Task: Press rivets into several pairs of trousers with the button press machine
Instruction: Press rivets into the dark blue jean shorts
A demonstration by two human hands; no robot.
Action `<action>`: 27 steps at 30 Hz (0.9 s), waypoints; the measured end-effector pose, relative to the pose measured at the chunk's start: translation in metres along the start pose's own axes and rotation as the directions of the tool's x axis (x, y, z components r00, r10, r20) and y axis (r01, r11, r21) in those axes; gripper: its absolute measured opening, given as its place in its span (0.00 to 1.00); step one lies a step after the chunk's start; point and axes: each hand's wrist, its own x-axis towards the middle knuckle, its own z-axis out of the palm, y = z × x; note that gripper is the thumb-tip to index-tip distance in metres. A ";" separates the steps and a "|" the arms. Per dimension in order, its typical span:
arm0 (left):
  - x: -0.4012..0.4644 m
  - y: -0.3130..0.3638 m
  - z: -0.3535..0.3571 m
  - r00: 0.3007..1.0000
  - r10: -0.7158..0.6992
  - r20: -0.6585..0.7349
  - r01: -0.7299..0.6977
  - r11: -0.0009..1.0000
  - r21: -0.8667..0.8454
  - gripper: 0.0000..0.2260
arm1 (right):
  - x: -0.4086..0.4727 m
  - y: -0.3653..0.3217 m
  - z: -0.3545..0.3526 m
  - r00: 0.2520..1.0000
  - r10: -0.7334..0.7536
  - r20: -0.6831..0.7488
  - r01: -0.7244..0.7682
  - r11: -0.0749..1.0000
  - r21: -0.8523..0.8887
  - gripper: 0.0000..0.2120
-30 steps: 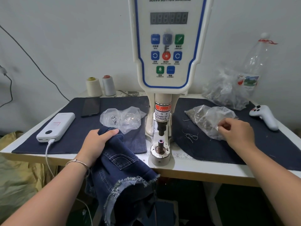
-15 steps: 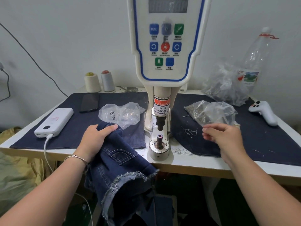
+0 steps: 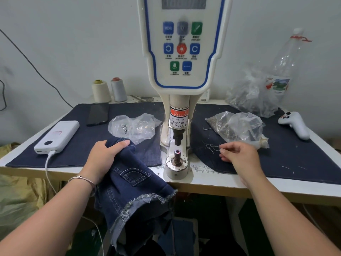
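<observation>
1. The button press machine [image 3: 181, 52] is standing at the centre of the frame, its control panel filling the upper middle and its lower die [image 3: 177, 159] sitting on the front edge of the counter [image 3: 276, 187].
2. The left hand [image 3: 105, 159] is gripping a pair of dark denim trousers [image 3: 132, 189] at lower centre-left, with the thumb lying on top of the fabric; the frayed hem is hanging below the counter edge, just left of the die.
3. The right hand [image 3: 239, 157] is hovering at centre-right, just right of the die, fingers curled with thumb and forefinger pinched together; I cannot tell whether a rivet is between them.
4. A clear bag of rivets [image 3: 238, 126] is lying just behind the right hand, and another clear bag [image 3: 134, 126] is lying left of the machine, behind the left hand.
5. At the left of the frame a white power bank [image 3: 57, 137] with a cable plugged in is resting beside a dark phone [image 3: 97, 114].
6. Two thread cones [image 3: 108, 90] are standing at the back left.
7. A white handheld controller [image 3: 295, 124] is lying at the right, with a plastic bottle [image 3: 284, 61] behind it.
</observation>
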 end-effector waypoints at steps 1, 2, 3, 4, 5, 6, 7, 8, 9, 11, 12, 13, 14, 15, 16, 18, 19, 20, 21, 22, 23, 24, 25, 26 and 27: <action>0.000 0.000 0.000 1.000 -0.002 -0.001 0.002 1.000 -0.001 0.10 | 0.001 0.000 0.000 1.000 0.009 0.008 -0.009 1.000 -0.017 0.11; 0.000 0.000 0.000 1.000 -0.003 -0.003 0.003 1.000 -0.002 0.10 | 0.002 -0.001 0.000 1.000 0.019 0.011 -0.018 1.000 -0.024 0.10; 0.000 0.000 0.000 1.000 -0.003 -0.005 0.003 1.000 -0.004 0.10 | 0.002 -0.001 0.000 1.000 0.025 0.013 -0.025 0.999 -0.022 0.10; 0.000 0.001 0.000 1.000 -0.003 -0.006 0.003 1.000 -0.005 0.10 | 0.002 -0.002 0.000 0.999 0.029 0.017 -0.029 0.999 -0.014 0.10; 0.000 0.001 0.000 1.000 -0.002 -0.006 0.002 1.000 -0.003 0.09 | 0.002 -0.003 -0.001 0.999 0.033 0.023 -0.033 0.999 -0.002 0.10; -0.001 0.001 0.000 1.000 0.000 -0.006 0.000 1.000 0.000 0.09 | 0.001 -0.004 -0.002 0.999 0.040 0.031 -0.040 0.999 0.008 0.10; -0.001 0.002 0.000 1.000 0.002 -0.005 -0.002 1.000 0.002 0.09 | 0.001 -0.006 -0.003 0.998 0.050 0.040 -0.051 0.999 0.017 0.10; -0.001 0.002 0.001 1.000 0.002 -0.004 -0.002 1.000 0.000 0.08 | 0.000 -0.007 -0.004 0.997 0.066 0.050 -0.068 0.997 0.022 0.11; -0.001 0.002 0.001 1.000 0.001 -0.003 -0.001 1.000 -0.002 0.08 | -0.001 -0.010 -0.005 0.995 0.085 0.060 -0.087 0.996 0.022 0.11; -0.001 0.002 0.001 1.000 0.000 -0.002 0.000 1.000 -0.006 0.08 | -0.003 -0.018 -0.004 0.989 0.113 0.093 -0.115 0.993 0.023 0.10; 0.000 0.002 0.001 1.000 -0.001 -0.002 0.001 1.000 -0.006 0.08 | -0.004 -0.023 -0.002 0.987 0.114 0.114 -0.119 0.992 0.037 0.09; 0.000 0.002 0.000 1.000 -0.003 -0.002 0.003 1.000 -0.007 0.09 | -0.007 -0.029 0.001 0.984 0.111 0.137 -0.121 0.991 0.061 0.09; 0.000 0.001 0.000 1.000 -0.003 -0.002 0.003 1.000 -0.009 0.09 | -0.010 -0.036 0.004 0.981 0.110 0.158 -0.126 0.988 0.093 0.09; 0.000 0.001 0.000 1.000 -0.001 -0.002 0.001 1.000 -0.010 0.09 | -0.014 -0.043 0.009 0.977 0.113 0.179 -0.137 0.982 0.128 0.09; 0.000 0.001 0.000 1.000 0.002 -0.004 -0.002 1.000 -0.009 0.09 | -0.019 -0.050 0.014 0.973 0.118 0.200 -0.152 0.975 0.164 0.08; 0.000 0.001 0.000 1.000 0.008 -0.009 -0.008 1.000 -0.008 0.09 | -0.030 -0.061 0.027 0.962 0.122 0.243 -0.177 0.960 0.219 0.07; 0.000 0.002 0.000 1.000 0.011 -0.012 -0.011 1.000 -0.009 0.09 | -0.036 -0.066 0.034 0.958 0.119 0.260 -0.182 0.955 0.236 0.06; 0.000 0.002 0.000 1.000 0.013 -0.015 -0.013 1.000 -0.007 0.09 | -0.041 -0.070 0.041 0.956 0.113 0.272 -0.182 0.952 0.246 0.06; 0.000 0.002 0.001 1.000 0.014 -0.018 -0.014 1.000 -0.002 0.09 | -0.045 -0.073 0.047 0.954 0.106 0.279 -0.178 0.952 0.248 0.06; 0.000 0.002 0.001 1.000 0.014 -0.020 -0.014 1.000 0.003 0.09 | -0.048 -0.076 0.052 0.954 0.100 0.284 -0.172 0.954 0.244 0.06; 0.000 0.001 0.001 1.000 0.014 -0.021 -0.014 1.000 0.004 0.10 | -0.050 -0.079 0.057 0.954 0.095 0.285 -0.166 0.957 0.238 0.06; 0.001 0.001 0.000 1.000 0.014 -0.021 -0.014 1.000 0.004 0.10 | -0.052 -0.081 0.060 0.954 0.092 0.286 -0.163 0.958 0.236 0.06; 0.001 0.001 0.000 1.000 0.015 -0.020 -0.015 1.000 0.004 0.10 | -0.053 -0.083 0.062 0.954 0.093 0.287 -0.164 0.958 0.237 0.06; 0.002 0.000 -0.001 1.000 0.015 -0.018 -0.015 1.000 0.007 0.10 | -0.054 -0.084 0.064 0.952 0.097 0.289 -0.171 0.955 0.242 0.06; 0.002 0.000 -0.001 1.000 0.015 -0.017 -0.015 1.000 0.011 0.10 | -0.054 -0.085 0.065 0.951 0.104 0.292 -0.181 0.951 0.250 0.07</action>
